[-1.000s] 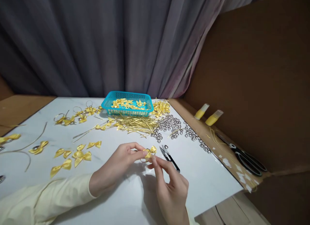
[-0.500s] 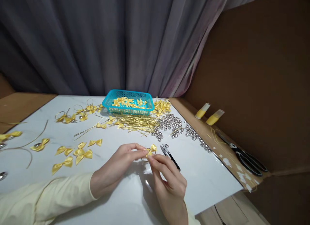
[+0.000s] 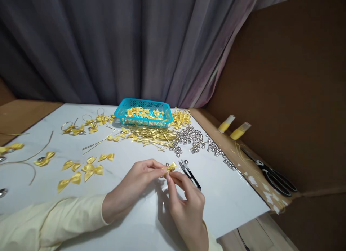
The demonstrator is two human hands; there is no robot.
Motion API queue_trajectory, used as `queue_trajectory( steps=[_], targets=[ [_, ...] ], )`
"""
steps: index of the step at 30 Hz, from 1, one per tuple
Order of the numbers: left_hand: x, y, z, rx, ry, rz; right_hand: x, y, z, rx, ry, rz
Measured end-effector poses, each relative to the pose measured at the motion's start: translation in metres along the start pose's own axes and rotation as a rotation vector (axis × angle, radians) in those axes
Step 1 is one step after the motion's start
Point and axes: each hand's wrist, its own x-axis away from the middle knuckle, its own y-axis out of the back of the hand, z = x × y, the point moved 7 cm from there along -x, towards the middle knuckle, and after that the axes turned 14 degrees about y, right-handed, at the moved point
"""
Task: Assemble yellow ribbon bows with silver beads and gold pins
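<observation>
A small yellow ribbon bow (image 3: pixel 171 167) is pinched between the fingertips of both my hands, just above the white tabletop (image 3: pixel 229 204). My left hand (image 3: pixel 133 186) grips it from the left, fingers closed. My right hand (image 3: pixel 186 204) pinches it from below and the right. A tiny silver bead shows at the bow's top. Small black thread snips (image 3: pixel 190 174) lie just right of the bow.
Loose yellow bows (image 3: pixel 81 170) lie to the left. A blue basket (image 3: pixel 143 113) of bows stands at the back, with gold wires (image 3: pixel 154 135) and silver beads (image 3: pixel 191 137) before it. Large black scissors (image 3: pixel 271 171) and two yellow tubes (image 3: pixel 233 128) rest on brown cardboard at right.
My right hand's fingers have curled in tighter on the bow. The bow has turned slightly between the fingertips. The camera has tilted a little.
</observation>
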Motion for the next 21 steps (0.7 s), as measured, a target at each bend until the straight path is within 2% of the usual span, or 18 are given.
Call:
queue_trajectory(
  steps=[11,18,21],
  targets=[
    [-0.004,-0.001,0.004,0.048,-0.019,0.032,-0.005,0.001,0.005,0.079,0.081,0.010],
    [-0.009,0.000,0.009,-0.017,-0.034,0.035,-0.003,-0.001,0.006,0.132,0.114,0.042],
    [-0.010,0.002,0.008,-0.084,-0.089,-0.015,-0.002,-0.002,0.005,0.148,0.109,0.052]
  ],
)
